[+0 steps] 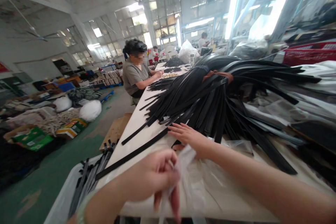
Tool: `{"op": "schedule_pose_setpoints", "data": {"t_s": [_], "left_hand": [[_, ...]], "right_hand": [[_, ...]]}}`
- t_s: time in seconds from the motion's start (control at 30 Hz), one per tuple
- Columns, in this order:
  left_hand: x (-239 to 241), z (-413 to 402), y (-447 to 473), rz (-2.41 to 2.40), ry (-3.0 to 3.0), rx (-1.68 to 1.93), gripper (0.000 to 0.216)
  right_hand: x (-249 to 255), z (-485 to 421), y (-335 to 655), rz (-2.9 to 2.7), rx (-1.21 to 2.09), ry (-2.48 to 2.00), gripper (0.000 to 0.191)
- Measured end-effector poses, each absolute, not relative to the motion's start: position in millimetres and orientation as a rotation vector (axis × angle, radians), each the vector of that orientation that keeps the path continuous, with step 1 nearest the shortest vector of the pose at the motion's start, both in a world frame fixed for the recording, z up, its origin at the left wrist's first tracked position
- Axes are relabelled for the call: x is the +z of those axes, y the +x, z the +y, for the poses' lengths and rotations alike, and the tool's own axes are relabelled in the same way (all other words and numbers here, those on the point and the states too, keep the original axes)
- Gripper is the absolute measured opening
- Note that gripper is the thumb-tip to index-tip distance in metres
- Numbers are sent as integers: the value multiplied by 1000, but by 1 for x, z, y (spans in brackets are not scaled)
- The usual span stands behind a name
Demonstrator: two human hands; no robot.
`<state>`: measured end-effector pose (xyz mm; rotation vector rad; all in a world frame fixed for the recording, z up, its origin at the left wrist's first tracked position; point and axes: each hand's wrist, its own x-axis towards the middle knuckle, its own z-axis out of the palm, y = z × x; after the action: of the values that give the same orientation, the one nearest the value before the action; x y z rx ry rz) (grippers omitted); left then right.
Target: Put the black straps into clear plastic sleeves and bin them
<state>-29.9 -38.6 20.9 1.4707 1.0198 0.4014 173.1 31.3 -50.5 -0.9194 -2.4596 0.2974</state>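
Observation:
My left hand (153,175) is closed near the table's front edge, pinching the end of a clear plastic bag (193,178). My right hand (187,136) lies on the white table (136,126) with fingers stretched out to the left, touching a long black strap (133,154) and the bag's far end. Just beyond my right hand rises a big heap of black straps (210,98), tied near the top with a brown band (217,75).
A white bin (61,199) with more black straps stands at the table's left front corner. A seated person (136,73) works farther along the table. Boxes, white sacks (90,110) and piles cover the green floor at left. Clear bags and dark material lie at right.

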Motion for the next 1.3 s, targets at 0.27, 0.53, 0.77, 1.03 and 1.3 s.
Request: {"op": "schedule_pose_setpoints", "data": {"t_s": [0.27, 0.53, 0.77, 1.03, 1.3], "left_hand": [[-20, 60, 26, 1234, 1623, 1029, 33], [-25, 54, 14, 1071, 1599, 984, 33], [-19, 58, 3, 1057, 1591, 1079, 19], [-14, 50, 5, 954, 1408, 1014, 21], [-19, 49, 6, 1061, 1437, 1177, 22]], "right_hand": [[-40, 48, 170, -1393, 978, -842, 19], [-37, 43, 166, -1297, 1107, -1094, 29], [-40, 38, 159, -1334, 1265, -1060, 43], [-45, 36, 156, -1409, 1274, -983, 43], [-41, 21, 152, -1701, 797, -1251, 40]]}}
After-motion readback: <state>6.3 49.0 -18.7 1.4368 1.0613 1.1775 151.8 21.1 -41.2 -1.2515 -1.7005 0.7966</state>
